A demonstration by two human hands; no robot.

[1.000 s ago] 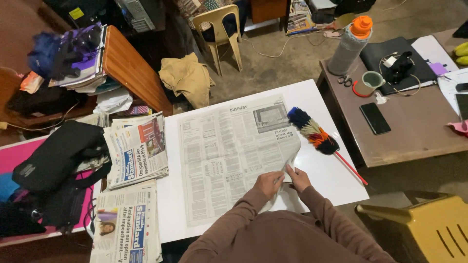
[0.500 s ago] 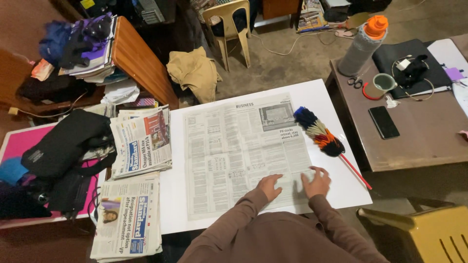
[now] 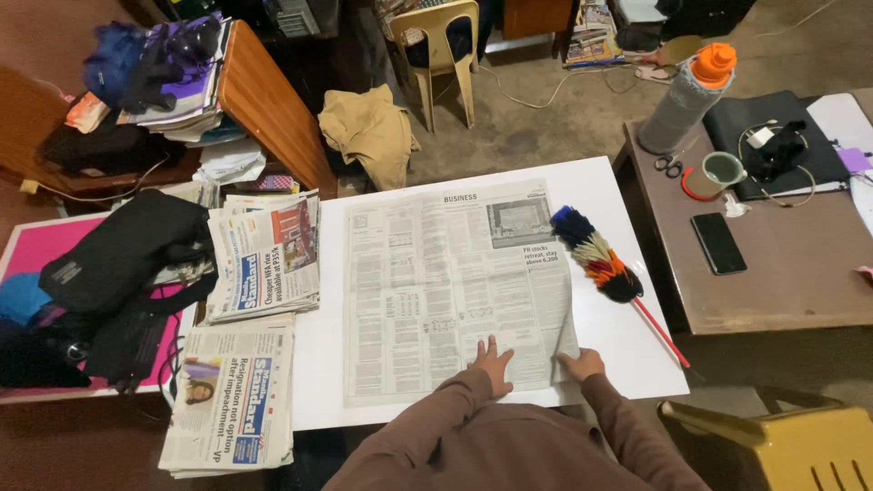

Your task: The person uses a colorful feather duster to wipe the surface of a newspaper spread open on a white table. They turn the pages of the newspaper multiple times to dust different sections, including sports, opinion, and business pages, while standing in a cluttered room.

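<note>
You are pressing your left hand [image 3: 494, 363] and right hand [image 3: 582, 365], both flat and empty, on the newspaper [image 3: 450, 286] covering the white tabletop [image 3: 627, 341] in a cluttered room.

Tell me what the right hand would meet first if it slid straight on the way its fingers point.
The right hand lies flat on the open newspaper sheet, fingers pointing up-left. It would probably cross only printed page, with nothing standing in that line.
</note>
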